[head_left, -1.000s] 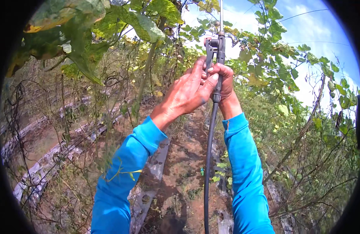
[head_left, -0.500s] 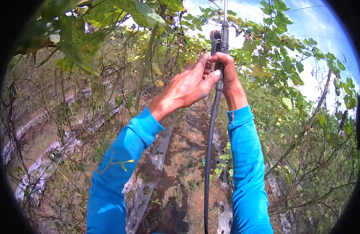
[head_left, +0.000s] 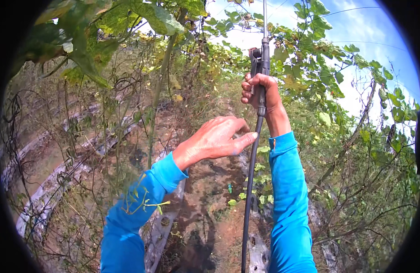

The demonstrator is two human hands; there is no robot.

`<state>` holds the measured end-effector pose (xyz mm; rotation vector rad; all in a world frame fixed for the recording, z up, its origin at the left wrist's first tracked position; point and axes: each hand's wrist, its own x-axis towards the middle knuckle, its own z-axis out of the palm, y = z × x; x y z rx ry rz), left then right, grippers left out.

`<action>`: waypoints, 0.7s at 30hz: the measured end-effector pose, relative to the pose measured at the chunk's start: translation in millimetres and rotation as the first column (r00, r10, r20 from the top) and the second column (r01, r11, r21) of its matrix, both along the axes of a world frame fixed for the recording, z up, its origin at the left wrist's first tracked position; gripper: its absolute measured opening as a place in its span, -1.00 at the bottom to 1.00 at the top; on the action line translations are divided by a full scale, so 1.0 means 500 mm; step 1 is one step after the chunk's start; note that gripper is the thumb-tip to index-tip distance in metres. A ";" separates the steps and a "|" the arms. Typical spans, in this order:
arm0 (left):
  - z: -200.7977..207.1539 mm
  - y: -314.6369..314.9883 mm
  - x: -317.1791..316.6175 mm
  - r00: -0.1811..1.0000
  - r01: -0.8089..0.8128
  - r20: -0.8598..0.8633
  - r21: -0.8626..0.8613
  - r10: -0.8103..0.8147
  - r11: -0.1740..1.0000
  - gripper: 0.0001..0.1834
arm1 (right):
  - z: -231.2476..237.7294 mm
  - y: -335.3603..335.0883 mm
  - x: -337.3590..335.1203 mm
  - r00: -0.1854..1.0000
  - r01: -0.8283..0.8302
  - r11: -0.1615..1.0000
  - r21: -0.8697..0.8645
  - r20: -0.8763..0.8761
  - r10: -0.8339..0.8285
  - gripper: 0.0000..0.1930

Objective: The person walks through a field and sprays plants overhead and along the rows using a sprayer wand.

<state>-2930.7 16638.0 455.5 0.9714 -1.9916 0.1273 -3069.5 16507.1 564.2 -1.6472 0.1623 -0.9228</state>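
Observation:
My right hand (head_left: pixel 264 91) is wrapped round the grip of a dark spray wand (head_left: pixel 265 54), held upright in front of me. A trigger lever sits on the left side of its handle, and a thin metal tube rises out of the top. From the handle's lower end a black hose (head_left: pixel 252 182) runs down between my forearms. My left hand (head_left: pixel 219 137) is lower and to the left, thumb and forefinger apart. The thumb tip is right at the hose; whether it touches I cannot tell. Its other fingertips are hidden.
Leafy vines (head_left: pixel 351 63) climb on the right, with thin wires above them. Large leaves (head_left: pixel 89 45) hang close at the upper left. Dry stems tangle on both sides. A dirt path (head_left: pixel 205 204) runs between strips of grey plastic sheeting (head_left: pixel 50 191). A small green object (head_left: pixel 230 188) lies ahead.
My left hand has come off the wand's handle and moved down beside the hose. My right hand keeps its hold, and the wand sits slightly lower and farther right.

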 end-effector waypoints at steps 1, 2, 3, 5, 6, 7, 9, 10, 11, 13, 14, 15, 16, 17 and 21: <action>-0.007 0.011 -0.011 1.000 0.013 0.022 0.088 -0.015 0.996 -0.54 | 0.000 0.008 -0.001 1.000 0.018 1.000 0.005 -0.001 -0.018 -0.76; -0.019 0.019 -0.020 0.998 0.021 0.055 0.126 -0.028 0.992 -0.54 | 0.000 0.011 -0.008 1.000 0.028 1.000 0.005 -0.006 -0.028 -0.77; -0.032 0.027 -0.030 0.995 0.028 0.088 0.164 -0.043 0.986 -0.54 | 0.000 0.014 -0.015 0.999 0.033 0.999 0.003 -0.009 -0.033 -0.77; -0.074 0.024 -0.043 0.990 0.055 0.123 0.166 -0.076 0.985 -0.55 | -0.001 0.024 -0.024 0.996 0.089 0.996 -0.018 -0.005 -0.089 -0.80; -0.092 0.029 -0.054 0.987 0.083 0.118 0.194 -0.107 0.977 -0.55 | -0.002 0.029 -0.034 0.995 0.098 0.995 -0.021 -0.006 -0.098 -0.80; -0.109 0.038 -0.064 0.984 0.112 0.111 0.222 -0.139 0.969 -0.55 | -0.006 0.034 -0.044 0.985 0.171 0.985 -0.036 -0.009 -0.171 -0.81; -0.144 0.063 -0.082 0.978 0.160 0.096 0.228 -0.185 0.961 -0.56 | -0.016 0.040 -0.062 0.953 0.303 0.952 -0.039 -0.001 -0.303 -0.84; -0.167 0.075 -0.091 0.980 0.169 0.065 0.230 -0.189 0.958 -0.57 | -0.022 0.043 -0.074 0.932 0.361 0.929 -0.077 -0.013 -0.363 -0.85; -0.180 0.095 -0.098 0.982 0.168 0.041 0.228 -0.182 0.959 -0.59 | -0.023 0.059 -0.077 0.910 0.409 0.905 -0.118 -0.016 -0.413 -0.85; -0.217 0.110 -0.122 0.984 0.174 -0.022 0.303 -0.176 0.937 -0.63 | -0.026 0.068 -0.106 0.908 0.414 0.900 -0.136 -0.013 -0.419 -0.84; -0.242 0.113 -0.137 0.981 0.191 -0.035 0.299 -0.189 0.935 -0.67 | -0.026 0.072 -0.127 0.932 0.358 0.926 -0.125 -0.010 -0.361 -0.83; -0.283 0.101 -0.154 0.979 0.202 -0.044 0.235 -0.197 0.951 -0.68 | -0.035 0.067 -0.150 0.954 0.297 0.949 -0.107 -0.008 -0.300 -0.82; -0.304 0.108 -0.176 0.974 0.227 -0.083 0.277 -0.212 0.934 -0.68 | -0.043 0.063 -0.180 0.978 0.205 0.975 -0.083 -0.022 -0.208 -0.81; -0.324 0.114 -0.200 0.966 0.254 -0.122 0.317 -0.226 0.914 -0.69 | -0.055 0.059 -0.210 0.990 0.138 0.988 -0.066 -0.034 -0.140 -0.81; -0.411 0.125 -0.278 0.961 0.267 -0.195 0.472 -0.195 0.840 -0.70 | -0.150 0.094 -0.302 0.963 0.264 0.961 -0.084 -0.032 -0.267 -0.85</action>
